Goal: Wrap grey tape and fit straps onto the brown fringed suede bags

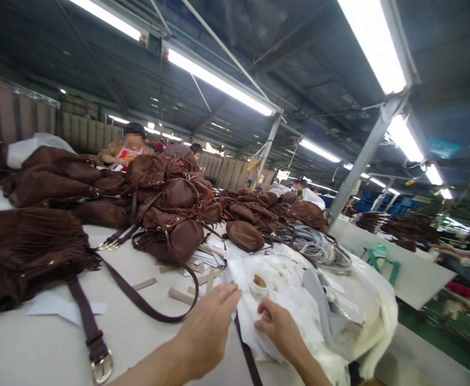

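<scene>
My left hand (210, 324) reaches over the table with its fingers stretched out and close together, near the edge of some white sheet material (238, 273). My right hand (278, 327) is just to the right, its fingers curled in over the white material; whether they pinch anything is hidden. A dark brown strap (246, 348) runs down between my hands. Just beyond them is a white roll (259, 287) with a brown core. To the left of my left hand, another brown strap (138, 300) loops across the table from the brown bags.
Brown fringed bags (182, 193) are heaped across the table (146, 354); one bag (29, 246) lies at the left. A buckled strap end (98, 348) lies in front. Grey cord (315, 246) is coiled at the right. A co-worker (126, 147) sits behind the heap.
</scene>
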`<action>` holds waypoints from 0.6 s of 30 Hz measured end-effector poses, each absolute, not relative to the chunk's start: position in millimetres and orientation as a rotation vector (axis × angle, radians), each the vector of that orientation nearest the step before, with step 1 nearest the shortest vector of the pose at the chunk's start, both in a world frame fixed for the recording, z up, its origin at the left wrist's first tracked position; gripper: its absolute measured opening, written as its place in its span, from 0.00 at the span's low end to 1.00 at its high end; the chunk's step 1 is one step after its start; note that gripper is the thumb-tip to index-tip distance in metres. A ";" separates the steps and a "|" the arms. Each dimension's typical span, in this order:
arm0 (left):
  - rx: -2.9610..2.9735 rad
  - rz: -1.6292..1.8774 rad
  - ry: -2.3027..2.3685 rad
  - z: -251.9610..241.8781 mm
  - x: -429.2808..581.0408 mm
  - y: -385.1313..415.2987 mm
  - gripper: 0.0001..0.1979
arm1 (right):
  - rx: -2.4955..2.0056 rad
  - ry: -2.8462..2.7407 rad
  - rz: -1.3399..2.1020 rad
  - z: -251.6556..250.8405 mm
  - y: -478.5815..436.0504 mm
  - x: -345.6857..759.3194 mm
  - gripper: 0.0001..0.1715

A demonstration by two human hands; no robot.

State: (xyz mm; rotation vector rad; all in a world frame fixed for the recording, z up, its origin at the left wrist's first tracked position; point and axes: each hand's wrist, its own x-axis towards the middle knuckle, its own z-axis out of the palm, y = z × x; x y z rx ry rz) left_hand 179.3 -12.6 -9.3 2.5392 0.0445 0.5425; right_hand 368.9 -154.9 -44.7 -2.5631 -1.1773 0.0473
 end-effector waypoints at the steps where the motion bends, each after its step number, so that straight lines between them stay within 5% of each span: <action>1: 2.544 0.472 -0.047 -13.3 201.3 -18.8 0.33 | -2.528 -1.188 0.105 -43.7 -157.2 369.8 0.11; 6: 2.590 0.193 -0.112 -46.4 282.2 -27.7 0.29 | -2.310 -1.284 0.394 -32.3 -171.0 374.5 0.26; 9: 2.586 0.137 -0.102 -61.7 301.0 -27.7 0.26 | -2.372 -1.270 0.290 -23.0 -176.7 375.7 0.28; 14: 2.550 0.237 -0.087 -77.0 302.7 -31.7 0.09 | -2.392 -1.489 0.116 -12.1 -180.1 359.9 0.19; 18: 2.522 0.291 -0.024 -88.1 302.6 -34.5 0.12 | -2.129 -1.579 0.318 -9.7 -207.3 340.2 0.05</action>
